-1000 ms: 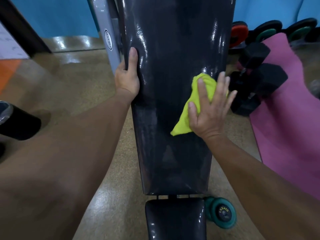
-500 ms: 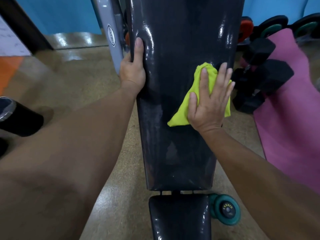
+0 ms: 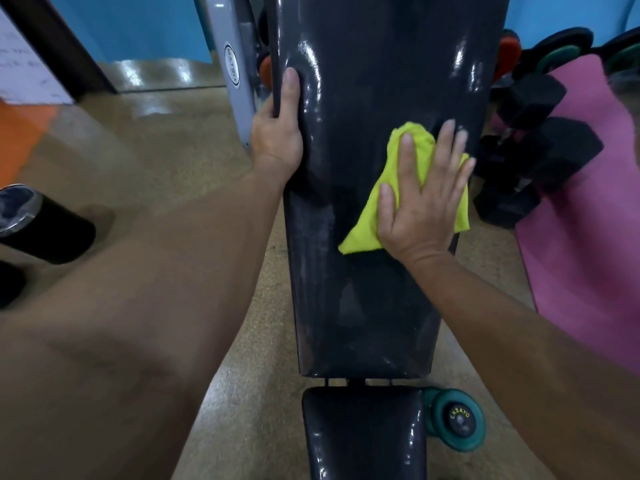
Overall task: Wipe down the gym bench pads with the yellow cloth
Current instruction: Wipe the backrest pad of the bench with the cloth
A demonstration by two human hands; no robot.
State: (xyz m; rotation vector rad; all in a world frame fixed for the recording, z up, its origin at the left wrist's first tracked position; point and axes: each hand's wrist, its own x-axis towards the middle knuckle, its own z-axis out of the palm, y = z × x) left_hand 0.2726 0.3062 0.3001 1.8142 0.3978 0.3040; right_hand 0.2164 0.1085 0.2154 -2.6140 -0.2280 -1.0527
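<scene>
A long glossy black back pad (image 3: 367, 299) runs up the middle of the view, with the smaller black seat pad (image 3: 360, 434) below it. My right hand (image 3: 422, 199) lies flat with straight, spread fingers on the yellow cloth (image 3: 367, 233), pressing it against the pad's right half. The cloth's corners stick out below left and right of the palm. My left hand (image 3: 278, 133) grips the pad's left edge, thumb on top and fingers curled behind it.
A grey machine frame (image 3: 235, 74) stands left of the bench. Black hex dumbbells (image 3: 540, 157) and a pink mat (image 3: 588, 209) lie to the right. A teal dumbbell (image 3: 457, 424) rests by the seat. A black cylinder (image 3: 38, 226) lies on the floor at left.
My right hand has slid the cloth a little up along the pad. My left hand has kept its grip on the left edge. The view has shifted slightly.
</scene>
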